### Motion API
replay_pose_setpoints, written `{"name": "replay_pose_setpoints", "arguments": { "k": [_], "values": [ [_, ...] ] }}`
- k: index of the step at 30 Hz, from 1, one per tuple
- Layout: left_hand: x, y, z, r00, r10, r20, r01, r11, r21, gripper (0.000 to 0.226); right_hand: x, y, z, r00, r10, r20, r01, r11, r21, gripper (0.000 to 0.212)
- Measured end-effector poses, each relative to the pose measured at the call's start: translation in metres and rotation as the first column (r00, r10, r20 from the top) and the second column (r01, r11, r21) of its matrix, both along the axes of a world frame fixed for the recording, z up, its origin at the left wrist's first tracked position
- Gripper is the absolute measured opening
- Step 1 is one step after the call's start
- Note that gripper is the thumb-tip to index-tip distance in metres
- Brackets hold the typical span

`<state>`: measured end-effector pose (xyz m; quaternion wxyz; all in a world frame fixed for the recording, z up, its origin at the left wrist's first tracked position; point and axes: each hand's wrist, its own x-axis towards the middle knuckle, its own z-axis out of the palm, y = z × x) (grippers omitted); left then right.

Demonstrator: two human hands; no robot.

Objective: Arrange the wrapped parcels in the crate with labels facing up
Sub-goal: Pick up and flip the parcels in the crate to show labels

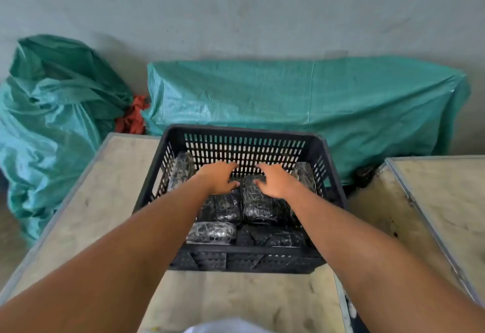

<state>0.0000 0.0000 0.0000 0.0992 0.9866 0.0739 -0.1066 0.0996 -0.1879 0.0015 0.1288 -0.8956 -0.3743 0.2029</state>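
Note:
A black slotted plastic crate (244, 133) stands on a pale wooden table. Inside lie several dark parcels wrapped in shiny clear film; no label shows on any of them. One parcel (258, 205) lies in the middle, another (212, 231) near the front left. Two more lean against the left (182, 168) and right (304, 173) walls. Both arms reach into the crate. My left hand (219, 176) and my right hand (274, 179) hover side by side over the far middle parcels, fingers spread, palms down, holding nothing.
The table (112, 190) under the crate has a metal edge. A second table (443, 201) stands to the right across a narrow gap. Green woven sacks (301, 96) lie against the grey wall behind, another (52, 112) at the left, with a red cloth (133, 117) between them.

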Motion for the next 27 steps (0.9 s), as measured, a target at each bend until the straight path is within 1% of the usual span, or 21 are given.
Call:
{"name": "replay_pose_setpoints", "arguments": {
  "k": [2, 4, 8, 10, 13, 15, 18, 22, 25, 27],
  "values": [
    [0.003, -0.005, -0.02, 0.996, -0.01, -0.086, 0.006, 0.999, -0.039, 0.069, 0.002, -0.001, -0.018, 0.999, 0.018, -0.029, -0.021, 0.996, -0.083, 0.062],
    [0.001, -0.01, -0.047, 0.985, -0.011, -0.169, 0.001, 0.998, -0.055, 0.073, 0.0, -0.008, -0.042, 0.997, 0.028, -0.068, -0.04, 0.984, -0.175, 0.071],
    [0.009, -0.01, -0.085, 0.96, -0.042, -0.275, 0.023, 0.997, -0.072, 0.088, 0.009, -0.016, -0.077, 0.993, 0.097, -0.066, -0.113, 0.947, -0.301, 0.101],
    [0.008, -0.01, -0.1, 0.939, -0.063, -0.338, 0.044, 0.997, -0.064, 0.095, 0.008, -0.017, -0.092, 0.988, 0.132, -0.077, -0.152, 0.911, -0.384, 0.118],
    [0.002, -0.008, -0.119, 0.939, -0.071, -0.336, 0.04, 0.994, -0.099, 0.097, 0.004, -0.018, -0.107, 0.989, 0.13, -0.069, -0.147, 0.882, -0.448, 0.137],
    [-0.003, -0.005, -0.126, 0.952, -0.073, -0.296, 0.036, 0.991, -0.13, 0.097, 0.003, -0.019, -0.112, 0.994, 0.089, -0.06, -0.106, 0.895, -0.433, 0.142],
    [-0.007, -0.002, -0.13, 0.964, -0.065, -0.256, 0.018, 0.983, -0.181, 0.098, 0.003, -0.018, -0.114, 0.997, 0.038, -0.068, -0.06, 0.93, -0.363, 0.138],
    [-0.007, -0.005, -0.128, 0.968, -0.044, -0.245, -0.008, 0.978, -0.207, 0.1, 0.009, -0.012, -0.104, 0.991, 0.018, -0.129, -0.059, 0.945, -0.323, 0.121],
    [-0.007, -0.006, -0.125, 0.97, -0.017, -0.243, -0.036, 0.977, -0.211, 0.111, 0.019, -0.011, -0.087, 0.987, 0.002, -0.162, -0.047, 0.96, -0.275, 0.107],
    [-0.008, -0.008, -0.122, 0.97, 0.025, -0.24, -0.088, 0.964, -0.252, 0.122, 0.025, -0.013, -0.074, 0.981, -0.016, -0.193, -0.02, 0.983, -0.184, 0.098]
  ]
}}
